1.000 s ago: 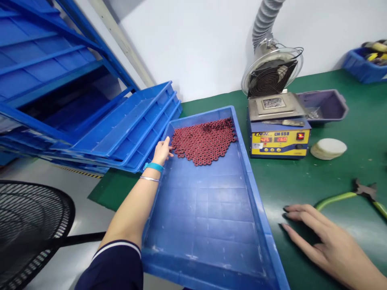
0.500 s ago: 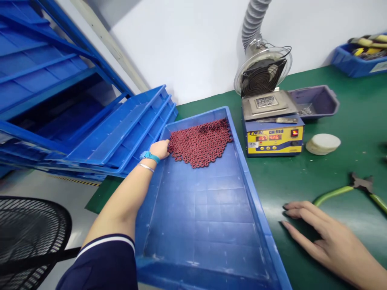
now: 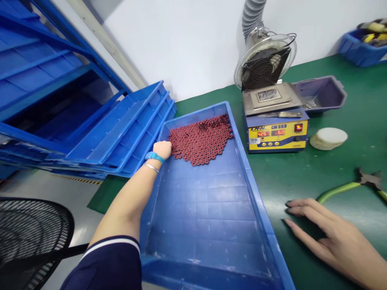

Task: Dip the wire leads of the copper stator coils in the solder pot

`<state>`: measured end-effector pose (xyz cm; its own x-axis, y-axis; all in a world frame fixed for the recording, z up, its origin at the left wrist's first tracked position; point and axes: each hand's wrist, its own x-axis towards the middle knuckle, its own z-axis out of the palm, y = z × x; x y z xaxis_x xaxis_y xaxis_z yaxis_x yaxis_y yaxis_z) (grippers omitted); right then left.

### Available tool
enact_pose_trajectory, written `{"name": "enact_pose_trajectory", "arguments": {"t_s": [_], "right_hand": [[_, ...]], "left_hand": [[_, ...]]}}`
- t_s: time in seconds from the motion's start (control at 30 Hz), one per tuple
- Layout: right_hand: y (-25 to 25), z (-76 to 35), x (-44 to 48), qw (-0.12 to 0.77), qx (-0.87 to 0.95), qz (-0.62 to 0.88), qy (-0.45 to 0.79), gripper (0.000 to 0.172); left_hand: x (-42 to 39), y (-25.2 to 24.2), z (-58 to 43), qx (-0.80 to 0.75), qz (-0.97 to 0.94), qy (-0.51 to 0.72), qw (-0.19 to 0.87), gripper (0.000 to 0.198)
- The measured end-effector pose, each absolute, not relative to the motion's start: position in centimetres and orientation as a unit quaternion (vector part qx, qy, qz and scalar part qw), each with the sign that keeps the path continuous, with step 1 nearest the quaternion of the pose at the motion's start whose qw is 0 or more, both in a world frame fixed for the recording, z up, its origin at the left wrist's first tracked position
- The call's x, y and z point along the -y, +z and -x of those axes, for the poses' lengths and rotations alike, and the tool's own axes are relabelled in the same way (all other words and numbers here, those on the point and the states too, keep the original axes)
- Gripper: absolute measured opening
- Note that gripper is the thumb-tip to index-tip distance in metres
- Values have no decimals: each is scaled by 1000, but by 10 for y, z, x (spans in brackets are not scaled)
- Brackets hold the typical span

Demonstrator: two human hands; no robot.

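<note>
My left hand (image 3: 163, 149) is closed over the left rim of a large blue plastic tray (image 3: 202, 217), close to its far left corner; its fingertips are hidden. Right beside that hand, many small red ring-shaped parts with dark centres (image 3: 199, 143) are packed together at the tray's far end. Some darker pieces (image 3: 213, 123) lie on top of them at the back. Over the green table (image 3: 272, 177), my right hand (image 3: 329, 235) is open and holds nothing, thumb and fingers apart. Closest to it are pliers with green handles (image 3: 338, 191).
A yellow-and-blue solder pot (image 3: 276, 135) stands right of the tray, below a fume hose (image 3: 252, 18). Behind it is a purple bin (image 3: 326, 92), beside it a white round pad (image 3: 328, 139). Stacked blue trays (image 3: 121, 125) and a black fan (image 3: 33, 241) are at left.
The view has shifted slightly, so things at right appear farther right. My left hand stays at the tray's left rim, and my right hand keeps its open pose. The solder pot's display digits differ.
</note>
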<state>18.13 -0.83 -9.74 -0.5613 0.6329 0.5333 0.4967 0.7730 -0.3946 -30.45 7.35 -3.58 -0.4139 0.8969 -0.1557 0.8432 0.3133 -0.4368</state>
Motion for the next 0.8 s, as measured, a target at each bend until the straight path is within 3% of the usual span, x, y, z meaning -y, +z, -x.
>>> {"name": "enact_pose_trajectory", "arguments": {"t_s": [0.67, 0.8], "right_hand": [[-100, -183, 8, 329, 884, 320, 93, 20], [-101, -183, 8, 333, 884, 317, 82, 25]], "left_hand": [[-69, -18, 294, 856, 500, 129, 30, 23], [-39, -16, 285, 863, 497, 86, -31, 26]]}}
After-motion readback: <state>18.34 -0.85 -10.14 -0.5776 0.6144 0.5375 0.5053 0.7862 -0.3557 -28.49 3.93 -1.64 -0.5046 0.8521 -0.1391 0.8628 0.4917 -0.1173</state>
